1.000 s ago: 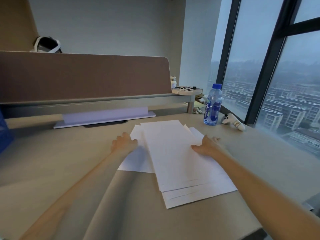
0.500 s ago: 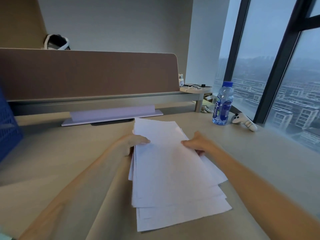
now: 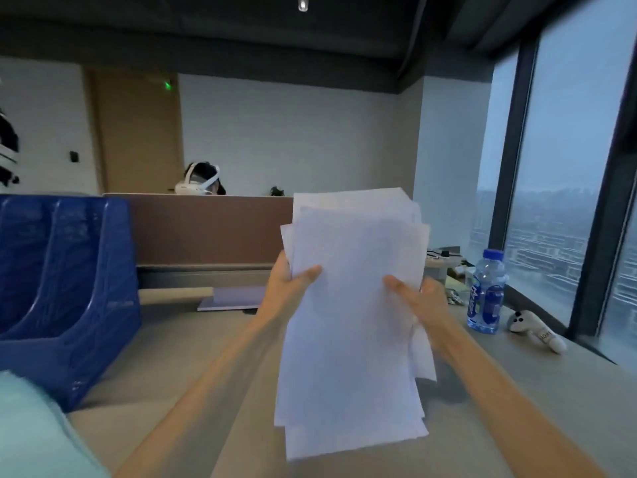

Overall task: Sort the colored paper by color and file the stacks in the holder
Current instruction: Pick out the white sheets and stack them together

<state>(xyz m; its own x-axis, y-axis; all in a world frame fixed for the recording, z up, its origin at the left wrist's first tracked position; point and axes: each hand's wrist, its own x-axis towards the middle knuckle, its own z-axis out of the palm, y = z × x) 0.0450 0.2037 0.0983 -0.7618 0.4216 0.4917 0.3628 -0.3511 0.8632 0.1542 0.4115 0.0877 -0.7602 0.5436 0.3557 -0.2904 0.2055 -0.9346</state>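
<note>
Held up off the desk (image 3: 220,343) between both hands: one loose stack of white paper (image 3: 351,319), sheets fanned at the edges, exact number impossible to count. Pinched at the stack's left edge by the left hand (image 3: 289,288), thumb on the front; pinched at the right edge by the right hand (image 3: 417,301), thumb likewise across the face. One blue mesh file holder (image 3: 65,288) at the left, with several slots, well apart from the stack. One water bottle (image 3: 485,291) and one white controller (image 3: 537,331) near the window (image 3: 565,188). One pale lilac tray (image 3: 234,298) beneath a brown divider (image 3: 210,229), one white headset (image 3: 198,179) visible beyond its top edge. Beige desk surface, white walls, dark ceiling.
</note>
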